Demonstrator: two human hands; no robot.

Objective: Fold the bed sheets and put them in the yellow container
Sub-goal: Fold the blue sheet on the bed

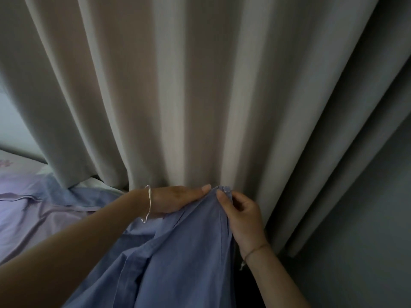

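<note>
Nearest lens: left forearm (66,247) across the lower frame, blue sheet (184,258) hanging just beside it. Far left: lilac bedding (26,207), rumpled; the sheet's far part trails onto it. Left hand (178,198), silver bangle (148,203) at the wrist, lies along the sheet's raised top edge; fingers straight, tips at the corner; any thumb hold underneath is hidden. Right hand (242,216) pinches that same corner between thumb and forefinger, other fingers curled; the sheet hangs from this point.

Progress, judged: early; one corner is gathered between the hands; no finished fold is visible; the cloth below is loose and creased. Left to do: folding, then stowing; the yellow container is not in view.

Obstruction: grey curtain (200,85) hangs directly behind, seemingly touching the hands; light is dim.
</note>
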